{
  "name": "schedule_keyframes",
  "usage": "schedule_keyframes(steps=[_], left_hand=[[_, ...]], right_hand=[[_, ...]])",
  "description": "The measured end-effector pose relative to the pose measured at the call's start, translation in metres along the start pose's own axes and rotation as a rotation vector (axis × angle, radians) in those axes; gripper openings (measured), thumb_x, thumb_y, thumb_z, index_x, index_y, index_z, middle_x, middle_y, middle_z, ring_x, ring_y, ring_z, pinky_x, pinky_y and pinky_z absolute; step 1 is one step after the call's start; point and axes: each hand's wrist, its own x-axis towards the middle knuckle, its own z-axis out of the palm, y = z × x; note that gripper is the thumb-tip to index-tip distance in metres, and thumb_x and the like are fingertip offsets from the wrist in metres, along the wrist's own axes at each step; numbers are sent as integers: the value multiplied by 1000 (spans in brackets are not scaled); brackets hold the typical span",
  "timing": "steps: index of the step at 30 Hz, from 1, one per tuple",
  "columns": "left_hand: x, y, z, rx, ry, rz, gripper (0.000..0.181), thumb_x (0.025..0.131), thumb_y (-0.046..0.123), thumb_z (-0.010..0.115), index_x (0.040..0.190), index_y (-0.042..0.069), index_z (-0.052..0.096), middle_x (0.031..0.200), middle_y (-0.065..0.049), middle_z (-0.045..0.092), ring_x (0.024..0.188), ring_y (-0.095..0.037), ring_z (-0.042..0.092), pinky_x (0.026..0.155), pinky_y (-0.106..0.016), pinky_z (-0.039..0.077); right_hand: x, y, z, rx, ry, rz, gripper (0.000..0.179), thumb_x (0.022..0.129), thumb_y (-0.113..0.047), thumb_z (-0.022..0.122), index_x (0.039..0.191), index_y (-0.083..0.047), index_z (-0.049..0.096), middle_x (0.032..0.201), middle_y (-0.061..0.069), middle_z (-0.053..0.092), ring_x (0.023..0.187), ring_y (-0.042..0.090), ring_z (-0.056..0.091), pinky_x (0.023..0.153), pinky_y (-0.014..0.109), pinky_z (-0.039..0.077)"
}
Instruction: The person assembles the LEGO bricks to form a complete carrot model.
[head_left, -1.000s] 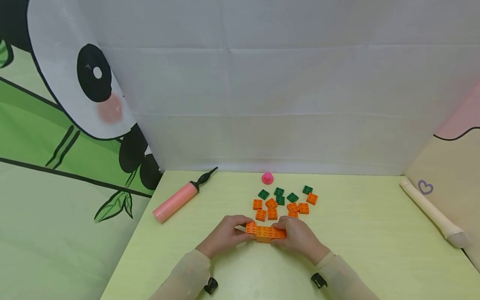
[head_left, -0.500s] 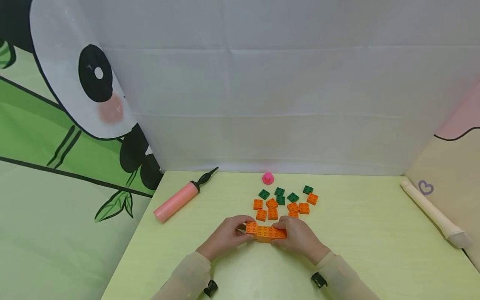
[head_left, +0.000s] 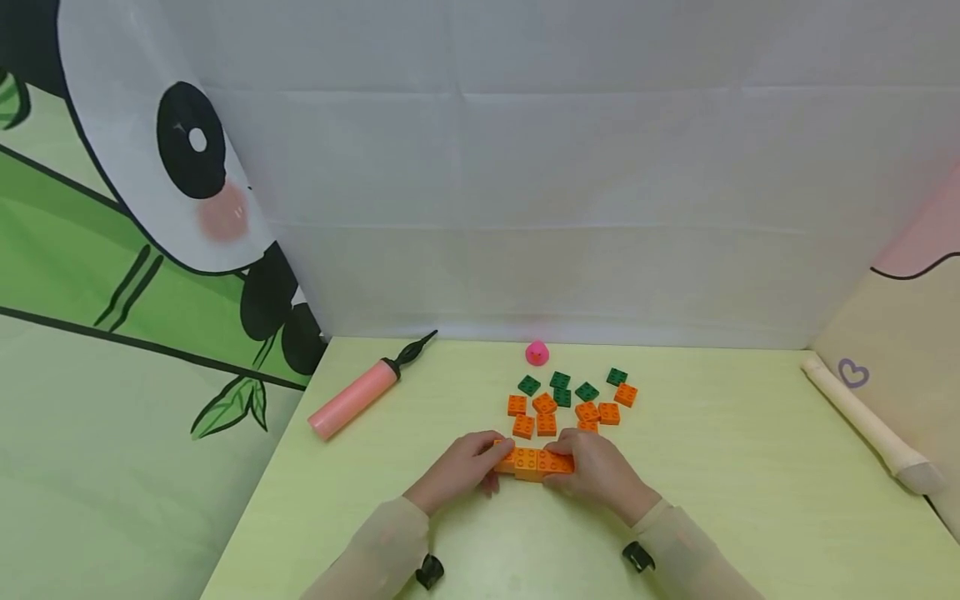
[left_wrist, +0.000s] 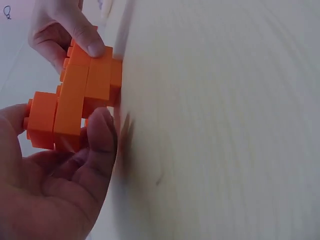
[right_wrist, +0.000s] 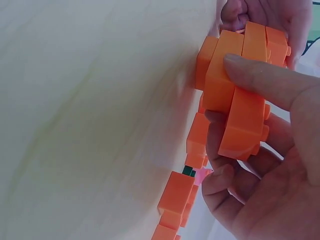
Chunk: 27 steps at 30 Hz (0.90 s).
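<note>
An assembly of orange building bricks is between both hands near the middle of the table. Its stacked layers and stepped ends show in the left wrist view. My left hand grips its left end, one digit over the studs and others curled below. In the left wrist view, the left hand reaches round that end. My right hand pinches the right end, thumb on the near face and fingers behind. The right wrist view shows that thumb flat against the bricks.
Several loose orange bricks and green bricks lie just beyond the hands. A pink duck toy sits behind them. A pink hand pump is on the left. A pale roll-shaped object lies along the right edge.
My left hand has shifted its hold, bringing a digit over the top of the left end brick, with other fingers now lower. The right hand keeps its grip.
</note>
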Motion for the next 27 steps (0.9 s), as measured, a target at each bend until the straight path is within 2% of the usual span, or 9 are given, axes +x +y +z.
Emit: schedule_keyframes(steps=[3, 6, 12, 27], left_hand=[[1, 1, 0, -62, -21, -29, 38, 109, 43, 55, 107, 9, 70, 83, -15, 70, 69, -28, 68, 70, -36, 57], [4, 0, 0, -89, -22, -30, 39, 108, 41, 57, 102, 6, 71, 81, -14, 70, 67, -26, 67, 67, -34, 57], [7, 2, -2, -82, -25, -37, 40, 105, 43, 62, 96, 5, 73, 79, -12, 70, 64, -22, 66, 65, -32, 57], [7, 1, -4, -91, -21, -62, 40, 104, 44, 64, 99, 5, 73, 80, -10, 72, 64, -19, 65, 66, -30, 56]], right_hand=[[0, 0, 0, 0, 0, -4, 43, 82, -26, 92, 116, -4, 79, 108, 3, 72, 92, 20, 63, 89, 44, 56], [0, 0, 0, -1, 3, -17, 43, 81, -25, 92, 116, -3, 79, 105, 1, 71, 89, 17, 61, 86, 42, 56], [-1, 0, 0, -7, 4, -7, 44, 81, -25, 92, 116, -4, 79, 104, 0, 70, 88, 17, 61, 86, 41, 56], [0, -2, 0, -23, 6, -24, 43, 81, -25, 92, 116, -3, 79, 102, 0, 70, 85, 17, 59, 83, 41, 55]])
